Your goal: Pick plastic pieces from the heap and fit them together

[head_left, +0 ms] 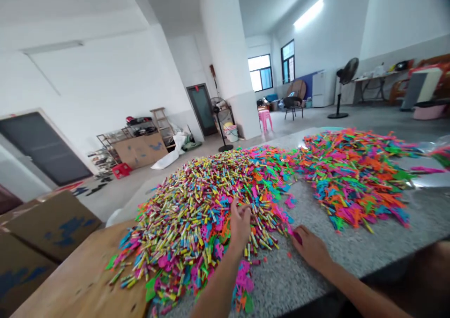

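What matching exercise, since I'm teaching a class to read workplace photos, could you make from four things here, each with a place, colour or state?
Things
1. Left hand
2. Right hand
3. Cardboard boxes
4. Tube light at upper right

Place, colour or state
A. Lit
B. Over the left pile
C. Brown with blue patches
D. Beside the left pile, over bare tabletop

Pairs: 1-B, 2-D, 3-C, 4-A

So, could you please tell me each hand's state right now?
Left hand: loosely open, at the colorful pile.
Right hand: closed, holding a pink piece.
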